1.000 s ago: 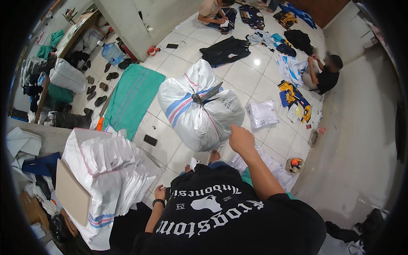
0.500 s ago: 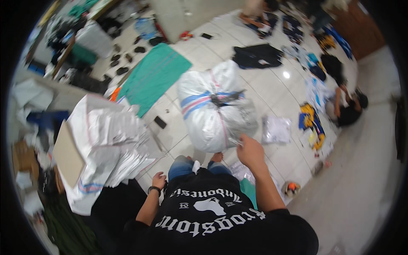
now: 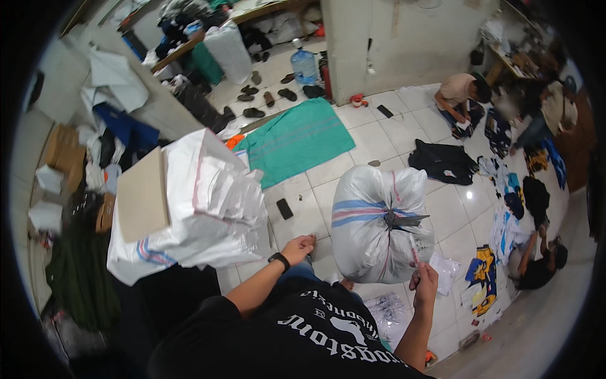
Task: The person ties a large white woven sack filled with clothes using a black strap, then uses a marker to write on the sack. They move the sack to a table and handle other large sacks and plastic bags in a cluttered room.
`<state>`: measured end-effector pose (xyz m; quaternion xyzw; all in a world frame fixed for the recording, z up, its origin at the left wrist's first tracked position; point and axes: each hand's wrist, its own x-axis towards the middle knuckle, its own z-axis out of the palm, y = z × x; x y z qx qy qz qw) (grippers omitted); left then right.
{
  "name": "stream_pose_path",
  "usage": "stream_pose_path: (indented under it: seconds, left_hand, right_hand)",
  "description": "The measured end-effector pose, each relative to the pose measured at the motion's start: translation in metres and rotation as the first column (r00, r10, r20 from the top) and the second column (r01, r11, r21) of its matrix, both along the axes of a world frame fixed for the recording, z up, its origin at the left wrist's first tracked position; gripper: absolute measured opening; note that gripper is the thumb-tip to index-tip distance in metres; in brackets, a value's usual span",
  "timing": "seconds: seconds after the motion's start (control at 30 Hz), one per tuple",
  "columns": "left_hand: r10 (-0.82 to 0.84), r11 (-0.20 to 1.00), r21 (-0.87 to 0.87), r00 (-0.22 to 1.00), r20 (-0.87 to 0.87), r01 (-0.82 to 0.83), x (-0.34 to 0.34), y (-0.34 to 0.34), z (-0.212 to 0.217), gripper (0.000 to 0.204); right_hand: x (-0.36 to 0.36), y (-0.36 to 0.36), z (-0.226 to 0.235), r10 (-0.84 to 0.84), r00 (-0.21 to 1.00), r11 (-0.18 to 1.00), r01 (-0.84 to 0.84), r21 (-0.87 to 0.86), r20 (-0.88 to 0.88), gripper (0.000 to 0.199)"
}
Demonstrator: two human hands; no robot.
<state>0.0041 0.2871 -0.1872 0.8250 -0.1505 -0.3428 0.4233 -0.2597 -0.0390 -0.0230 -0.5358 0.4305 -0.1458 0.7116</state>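
- your right hand (image 3: pixel 424 278) is closed around a thin pale pen-like stick (image 3: pixel 415 248), held upright just beside the bulging white woven plastic sack (image 3: pixel 372 227) with blue and red stripes.
- that sack stands on the glossy white floor tiles (image 3: pixel 372 142), scissors (image 3: pixel 404 220) apparently resting on its tied top.
- your left hand (image 3: pixel 298 248) hangs loosely curled, empty, near a small black phone (image 3: pixel 285 208).

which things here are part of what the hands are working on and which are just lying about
In hand:
- right hand holding a marker pen
- stuffed white sack
- scissors on the sack
- left hand, free

Lying about:
- green cloth
- phone
- water bottle
- black garment
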Motion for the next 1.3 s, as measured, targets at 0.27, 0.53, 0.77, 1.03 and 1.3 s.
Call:
stream_pose_path:
  seconds: [0.27,0.53,0.77,1.03,1.3]
  left_hand:
    - [-0.465,0.869,-0.092,0.739,-0.488,0.487,0.048,-0.051,-0.105,0.037]
    - [-0.693,0.366,0.211,0.417,-0.589,0.906,-0.011,-0.095,-0.134,0.027]
    - [-0.874,-0.043,0.202,0.062,-0.483,0.978,-0.106,-0.096,-0.109,0.022]
    - [-0.893,-0.335,0.189,-0.247,-0.377,0.923,-0.175,-0.026,-0.097,0.023]
    - [0.026,-0.945,0.319,-0.951,0.309,0.078,-0.270,0.026,-0.079,0.030]
  right_hand:
    - [-0.015,0.090,0.022,-0.495,0.867,0.869,0.493,0.037,0.057,0.030]
    - [-0.109,0.311,0.065,-0.849,0.528,0.487,0.786,-0.381,0.003,0.013]
    - [-0.144,0.553,0.060,-0.866,-0.428,-0.475,0.866,-0.156,0.258,0.005]
    - [-0.175,0.749,0.048,-0.443,-0.841,-0.839,0.511,0.188,0.311,0.008]
    - [-0.179,0.919,0.079,-0.241,-0.891,-0.948,0.301,0.104,0.385,0.023]
